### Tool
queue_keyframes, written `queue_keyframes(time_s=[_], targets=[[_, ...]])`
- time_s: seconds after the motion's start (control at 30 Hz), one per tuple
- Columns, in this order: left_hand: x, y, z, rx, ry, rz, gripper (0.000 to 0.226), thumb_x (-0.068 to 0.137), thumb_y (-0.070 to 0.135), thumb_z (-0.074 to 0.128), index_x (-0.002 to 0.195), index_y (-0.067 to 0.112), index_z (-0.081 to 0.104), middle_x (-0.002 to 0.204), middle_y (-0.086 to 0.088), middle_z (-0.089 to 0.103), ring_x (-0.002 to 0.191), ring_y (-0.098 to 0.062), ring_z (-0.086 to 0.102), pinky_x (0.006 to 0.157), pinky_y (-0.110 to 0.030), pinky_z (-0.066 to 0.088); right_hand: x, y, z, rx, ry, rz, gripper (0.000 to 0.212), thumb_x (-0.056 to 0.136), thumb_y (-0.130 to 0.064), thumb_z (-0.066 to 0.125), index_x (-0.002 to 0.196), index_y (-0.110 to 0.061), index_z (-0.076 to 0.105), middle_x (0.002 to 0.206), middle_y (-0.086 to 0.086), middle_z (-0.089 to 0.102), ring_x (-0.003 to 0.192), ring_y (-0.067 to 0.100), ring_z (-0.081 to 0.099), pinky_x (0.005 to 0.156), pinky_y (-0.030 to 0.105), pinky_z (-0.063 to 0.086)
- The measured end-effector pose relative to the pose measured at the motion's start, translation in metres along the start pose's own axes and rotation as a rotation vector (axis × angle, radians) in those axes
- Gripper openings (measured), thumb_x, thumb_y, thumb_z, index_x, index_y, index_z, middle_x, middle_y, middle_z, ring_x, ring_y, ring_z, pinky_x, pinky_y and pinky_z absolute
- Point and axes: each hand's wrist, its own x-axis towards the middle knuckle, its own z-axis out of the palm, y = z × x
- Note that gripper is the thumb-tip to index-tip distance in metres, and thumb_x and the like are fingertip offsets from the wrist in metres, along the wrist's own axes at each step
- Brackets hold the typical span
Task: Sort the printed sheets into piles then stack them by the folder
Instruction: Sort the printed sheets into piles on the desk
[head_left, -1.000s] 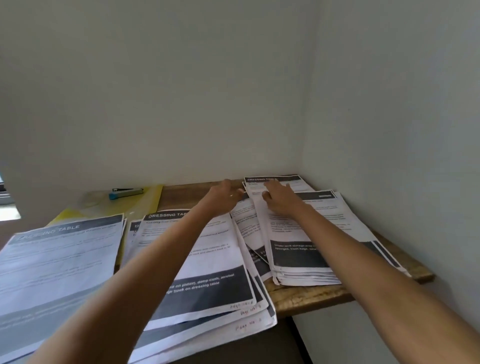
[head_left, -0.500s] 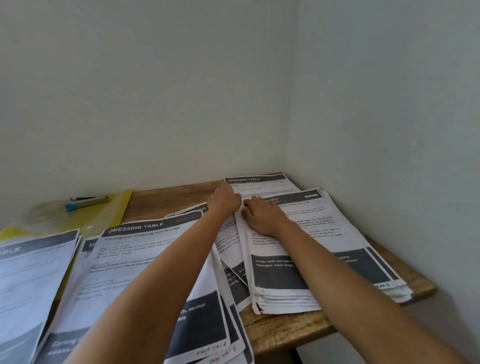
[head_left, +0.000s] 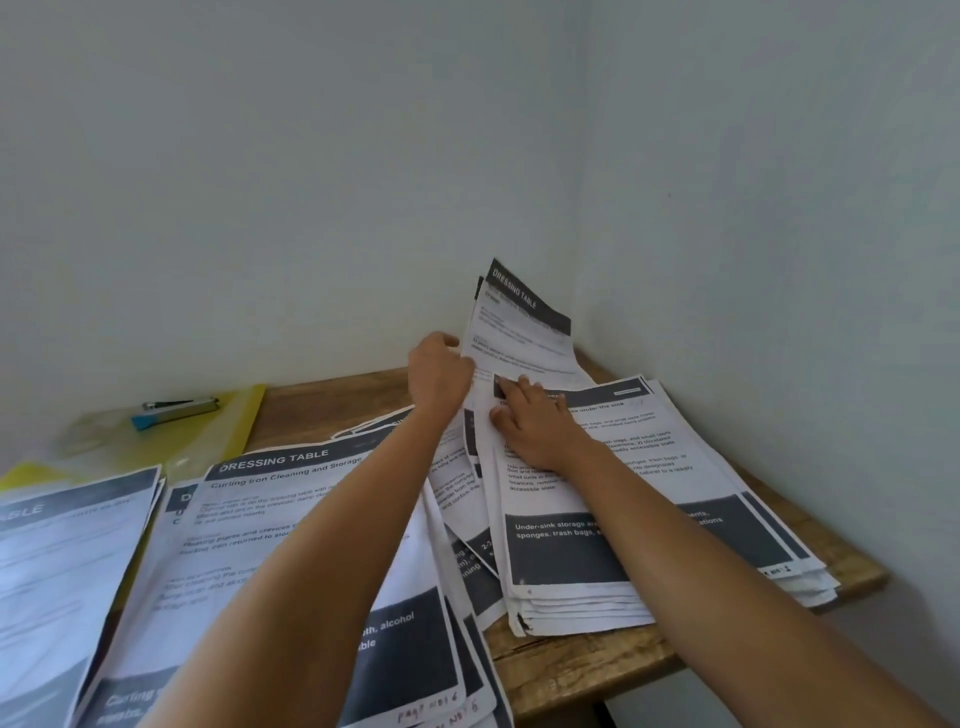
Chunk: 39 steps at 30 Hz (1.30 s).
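Head | left hand grips sheets | right hand | piles: 3 | folder: 1

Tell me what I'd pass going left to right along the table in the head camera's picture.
leftmost pile → Curling Iron pile → left hand → lifted sheets that it grips → right pile, with the right hand resting on it.

Wooden table: sheet piles, yellow folder at left.

Bare tabletop lies open between folder and lifted sheets; walls box the corner.
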Motion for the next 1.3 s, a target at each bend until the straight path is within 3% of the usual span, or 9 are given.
queue_keyframes(time_s=[0.17, 0.3, 0.47, 0.63, 0.83, 0.97, 1.1, 1.2, 1.3], targets=[[0.015, 0.002, -0.033, -0.149, 0.086, -0.058, 0.030, 0.081, 0.009, 0.071, 0.110, 0.010, 0.063, 0.108, -0.010, 0.069, 0.088, -0.023, 0.069, 0.082, -0.039, 0.058, 0.000, 0.004, 0.002, -0.010, 0.004, -0.010, 0.058, 0.101, -0.045, 0.022, 0.152, -0.020, 0.010, 0.159, 0.012, 0.008, 0.147, 0.027, 0.004, 0.117, 0.053, -0.001], [0.019, -0.001, -0.068, -0.179, 0.182, -0.071, 0.031, 0.083, 0.010, 0.071, 0.114, 0.008, 0.065, 0.109, -0.009, 0.070, 0.089, -0.021, 0.068, 0.072, -0.024, 0.054, 0.001, 0.007, 0.004, -0.016, -0.001, -0.014, 0.059, 0.101, -0.046, 0.022, 0.152, -0.019, 0.011, 0.159, 0.013, 0.010, 0.147, 0.027, 0.005, 0.117, 0.054, 0.000], [0.015, -0.001, -0.121, -0.274, 0.306, -0.091, 0.027, 0.081, 0.008, 0.072, 0.108, 0.009, 0.066, 0.099, -0.008, 0.070, 0.082, -0.021, 0.067, 0.079, -0.036, 0.059, 0.002, 0.010, 0.002, -0.036, -0.044, 0.005, 0.056, 0.101, -0.043, 0.028, 0.150, -0.019, 0.021, 0.158, 0.013, 0.014, 0.147, 0.025, 0.003, 0.116, 0.053, -0.001], [0.007, -0.004, -0.180, -0.343, 0.364, -0.104, 0.024, 0.081, 0.006, 0.072, 0.104, 0.008, 0.066, 0.095, -0.008, 0.070, 0.080, -0.023, 0.069, 0.071, -0.035, 0.060, 0.005, 0.014, 0.001, 0.006, -0.038, 0.015, 0.053, 0.099, -0.043, 0.033, 0.145, -0.017, 0.034, 0.153, 0.012, 0.029, 0.144, 0.026, 0.018, 0.116, 0.055, 0.008], [-0.025, -0.019, -0.237, -0.475, 0.322, -0.177, 0.012, 0.081, 0.000, 0.070, 0.086, 0.009, 0.063, 0.092, -0.009, 0.069, 0.077, -0.020, 0.069, 0.060, -0.025, 0.057, -0.010, -0.019, -0.037, 0.631, 0.337, 0.017, 0.039, 0.097, -0.038, 0.048, 0.121, -0.010, 0.061, 0.118, 0.005, 0.061, 0.113, 0.021, 0.055, 0.101, 0.034, 0.039], [-0.062, -0.033, -0.246, -0.499, 0.251, -0.248, 0.014, 0.080, 0.003, 0.073, 0.081, 0.013, 0.064, 0.086, -0.007, 0.070, 0.075, -0.020, 0.069, 0.064, -0.027, 0.059, -0.018, -0.059, -0.058, 1.121, 0.097, 0.113, 0.052, 0.094, -0.058, 0.037, 0.116, -0.016, 0.059, 0.110, 0.005, 0.066, 0.101, 0.021, 0.063, 0.094, 0.039, 0.047], [-0.095, -0.054, -0.234, -0.464, 0.187, -0.295, 0.014, 0.077, 0.002, 0.075, 0.086, 0.012, 0.070, 0.087, -0.010, 0.072, 0.075, -0.023, 0.071, 0.067, -0.030, 0.060, -0.042, -0.089, -0.057, 1.287, -0.121, 0.087, 0.028, 0.096, -0.029, 0.052, 0.105, -0.005, 0.063, 0.095, 0.010, 0.069, 0.076, 0.018, 0.067, 0.069, 0.030, 0.056], [-0.118, -0.068, -0.223, -0.388, 0.117, -0.292, 0.015, 0.079, 0.002, 0.072, 0.093, 0.008, 0.069, 0.092, -0.010, 0.073, 0.081, -0.025, 0.071, 0.070, -0.034, 0.060, -0.051, -0.094, -0.037, 1.141, -0.059, 0.069, 0.023, 0.087, -0.005, 0.065, 0.109, 0.001, 0.060, 0.111, 0.017, 0.066, 0.081, 0.021, 0.068, 0.077, 0.034, 0.058], [-0.135, -0.078, -0.215, -0.268, 0.101, -0.236, 0.014, 0.081, -0.001, 0.066, 0.091, 0.009, 0.069, 0.095, -0.012, 0.073, 0.084, -0.027, 0.070, 0.078, -0.042, 0.059, -0.059, -0.089, -0.017, 0.916, 0.065, 0.069, 0.039, 0.078, -0.003, 0.075, 0.113, -0.003, 0.057, 0.107, 0.011, 0.065, 0.090, 0.025, 0.066, 0.083, 0.041, 0.055]])
